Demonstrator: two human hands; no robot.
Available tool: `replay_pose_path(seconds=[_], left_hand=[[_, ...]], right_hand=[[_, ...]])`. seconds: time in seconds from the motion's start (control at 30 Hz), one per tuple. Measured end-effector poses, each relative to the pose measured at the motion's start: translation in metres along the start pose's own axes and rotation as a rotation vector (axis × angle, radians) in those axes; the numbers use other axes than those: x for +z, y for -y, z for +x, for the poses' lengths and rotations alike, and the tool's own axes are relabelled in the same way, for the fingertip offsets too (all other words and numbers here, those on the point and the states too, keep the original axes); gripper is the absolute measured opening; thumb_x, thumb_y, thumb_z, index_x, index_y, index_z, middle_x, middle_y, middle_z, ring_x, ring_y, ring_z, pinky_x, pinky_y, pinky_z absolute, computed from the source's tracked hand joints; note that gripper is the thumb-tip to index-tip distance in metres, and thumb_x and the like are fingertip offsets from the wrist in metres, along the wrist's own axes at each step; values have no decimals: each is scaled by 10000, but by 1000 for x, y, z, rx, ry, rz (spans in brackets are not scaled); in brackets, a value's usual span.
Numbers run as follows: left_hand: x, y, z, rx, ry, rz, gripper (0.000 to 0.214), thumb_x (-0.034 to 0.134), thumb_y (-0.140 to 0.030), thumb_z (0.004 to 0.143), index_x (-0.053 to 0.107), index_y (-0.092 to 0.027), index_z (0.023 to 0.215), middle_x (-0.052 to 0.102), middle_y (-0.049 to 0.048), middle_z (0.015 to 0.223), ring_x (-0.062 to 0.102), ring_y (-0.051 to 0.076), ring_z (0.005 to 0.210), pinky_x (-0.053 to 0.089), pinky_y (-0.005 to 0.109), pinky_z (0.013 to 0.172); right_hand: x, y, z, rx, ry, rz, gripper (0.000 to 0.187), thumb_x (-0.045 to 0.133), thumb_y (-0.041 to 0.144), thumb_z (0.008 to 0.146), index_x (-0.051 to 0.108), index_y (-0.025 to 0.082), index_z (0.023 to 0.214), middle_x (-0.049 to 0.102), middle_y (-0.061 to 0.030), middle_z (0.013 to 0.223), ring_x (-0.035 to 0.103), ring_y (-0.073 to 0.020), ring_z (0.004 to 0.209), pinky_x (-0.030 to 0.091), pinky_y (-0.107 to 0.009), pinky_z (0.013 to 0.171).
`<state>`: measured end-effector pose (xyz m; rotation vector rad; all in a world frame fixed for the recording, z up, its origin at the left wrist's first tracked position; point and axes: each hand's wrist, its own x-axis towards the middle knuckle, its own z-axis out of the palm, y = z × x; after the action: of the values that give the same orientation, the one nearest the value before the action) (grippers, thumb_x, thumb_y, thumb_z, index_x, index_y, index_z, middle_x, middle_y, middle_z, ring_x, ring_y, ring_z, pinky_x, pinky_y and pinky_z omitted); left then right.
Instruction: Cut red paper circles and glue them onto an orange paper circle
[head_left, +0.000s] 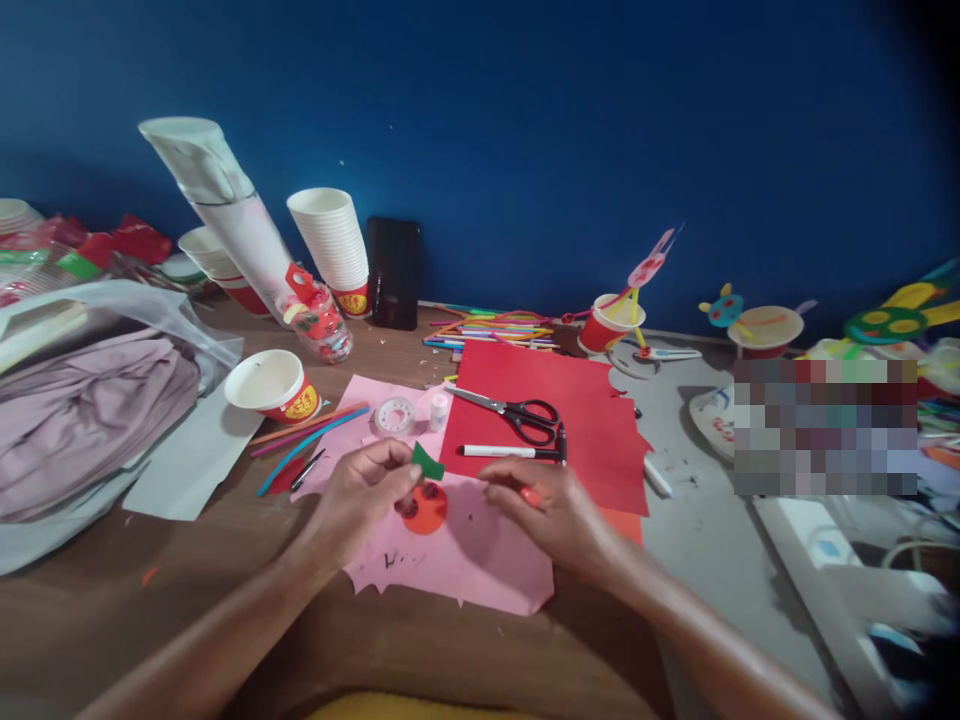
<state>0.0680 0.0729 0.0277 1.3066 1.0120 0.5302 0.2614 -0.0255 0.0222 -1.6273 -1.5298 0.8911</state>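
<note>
My left hand (375, 490) pinches a small green paper piece (428, 462) between thumb and fingertips. Just under it, an orange paper disc (426, 515) with dark round spots lies on a pink paper sheet (480, 570); my fingers partly cover it. My right hand (544, 505) hovers over the same sheet with its fingers curled in. A small orange-red thing (532, 497) shows in that hand, its kind unclear. Beyond the hands lie black-handled scissors (525, 415), a white marker (499, 452), a roll of clear tape (394, 416) and a small white bottle (439, 410).
A red paper sheet (585, 400) lies under the scissors. Around it are a paper cup (274, 385), a cup stack (330, 240), pipe cleaners (495, 332), a phone-like black slab (394, 272) and cup crafts (611, 325). A plastic bag (112, 420) sits left; a blue wall stands behind.
</note>
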Motion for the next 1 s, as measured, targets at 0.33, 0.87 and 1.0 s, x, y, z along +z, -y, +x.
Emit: replay_pose_path(seconds=[0.33,0.87,1.0], left_hand=[[-22,-5,1,72,-224,-38,209,670,-336,689,544,-171,704,638,14,623,557,122,530,422,211,455],[-27,3,7,32,-126,-230,238,696,-306,685,529,-184,801,602,-33,592,491,80,486,342,157,400],[-26,3,7,23,-75,-233,202,667,-310,711,530,-179,784,576,-43,548,477,71,455,343,161,403]], right_hand=[[-57,-58,-6,200,-226,-910,224,514,382,832,606,220,956,696,2,683,643,-179,558,333,-238,455],[-42,-43,-8,301,-107,-858,258,454,168,745,520,206,991,621,35,568,611,-162,529,235,-215,465],[-48,-38,-10,335,-117,-865,247,460,156,728,519,210,961,615,37,558,616,-167,530,231,-216,466]])
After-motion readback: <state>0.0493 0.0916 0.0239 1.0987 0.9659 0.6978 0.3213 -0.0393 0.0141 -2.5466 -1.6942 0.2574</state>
